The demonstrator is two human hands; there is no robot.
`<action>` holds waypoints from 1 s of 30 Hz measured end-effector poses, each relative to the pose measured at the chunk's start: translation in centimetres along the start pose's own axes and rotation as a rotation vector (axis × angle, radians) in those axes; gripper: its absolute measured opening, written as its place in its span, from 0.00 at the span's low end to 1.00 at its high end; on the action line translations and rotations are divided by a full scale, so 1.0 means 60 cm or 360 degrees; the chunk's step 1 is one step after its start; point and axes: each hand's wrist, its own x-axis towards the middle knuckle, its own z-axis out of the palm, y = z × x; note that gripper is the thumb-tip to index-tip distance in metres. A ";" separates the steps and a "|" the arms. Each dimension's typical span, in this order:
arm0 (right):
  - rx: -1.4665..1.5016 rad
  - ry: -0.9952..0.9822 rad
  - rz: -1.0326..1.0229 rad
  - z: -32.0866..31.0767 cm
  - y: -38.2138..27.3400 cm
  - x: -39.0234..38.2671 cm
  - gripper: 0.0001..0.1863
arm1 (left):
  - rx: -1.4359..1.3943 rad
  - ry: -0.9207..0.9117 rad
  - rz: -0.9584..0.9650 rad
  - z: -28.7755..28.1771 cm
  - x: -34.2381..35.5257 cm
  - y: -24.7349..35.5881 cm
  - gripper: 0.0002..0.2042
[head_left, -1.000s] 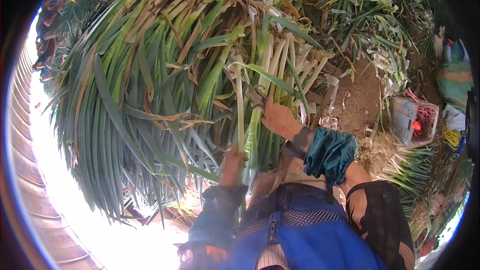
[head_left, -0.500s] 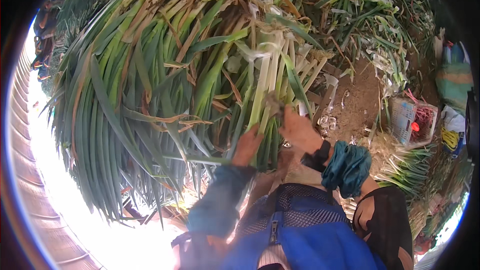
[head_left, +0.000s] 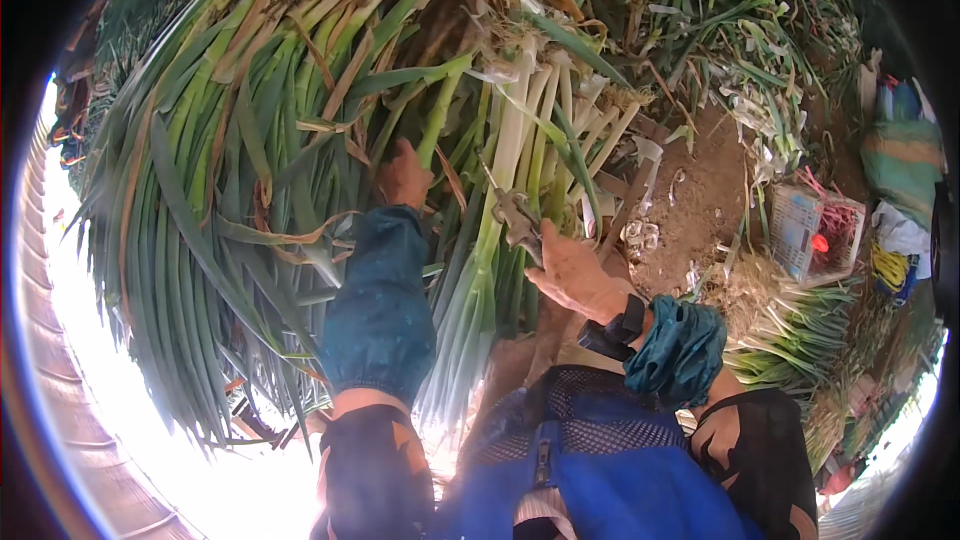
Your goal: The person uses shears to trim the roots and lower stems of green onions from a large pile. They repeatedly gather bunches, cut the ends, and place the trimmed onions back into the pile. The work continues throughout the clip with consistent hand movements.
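A large heap of long green onions [head_left: 200,150] covers the left and middle, white ends mostly pointing away from me. My left hand [head_left: 405,178] reaches into the heap, its fingers closed about a green onion stalk [head_left: 436,125]; part of the hand is hidden. In front of me lies a bunch of paler, cleaned green onions [head_left: 511,165], leaves trailing toward my lap. Beside that bunch, my right hand [head_left: 585,275] grips a small, dirty grey-brown tool with a thin pointed tip [head_left: 517,223]. Its exact kind cannot be made out.
Peeled leaves and scraps [head_left: 735,15] litter the far right. A white plastic basket [head_left: 795,230] with red strands stands on the right, near a stack of green onions [head_left: 800,340]. Bare brown soil [head_left: 705,190] shows between. Beyond sit a green-and-tan sack [head_left: 903,165] and a yellow bundle [head_left: 888,265].
My left hand has left the cleaned bunch and moved left and farther off into the heap. My right hand has drawn slightly nearer me, showing the tool more plainly.
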 end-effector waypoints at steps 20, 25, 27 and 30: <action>0.0035 -0.0030 0.0072 -0.021 -0.022 -0.006 0.31 | -0.1401 -0.0888 -0.0064 0.006 -0.017 0.025 0.14; 0.0022 0.0051 0.0070 -0.030 0.003 -0.013 0.27 | 0.0064 0.0332 0.0102 -0.091 0.068 0.034 0.07; 0.0052 0.0098 0.0080 -0.038 0.010 -0.008 0.26 | 0.0367 0.0889 0.0412 -0.109 0.067 0.042 0.07; 0.0111 0.0114 0.0137 -0.049 0.011 -0.001 0.25 | 0.0260 0.0830 0.0643 -0.073 0.027 0.060 0.15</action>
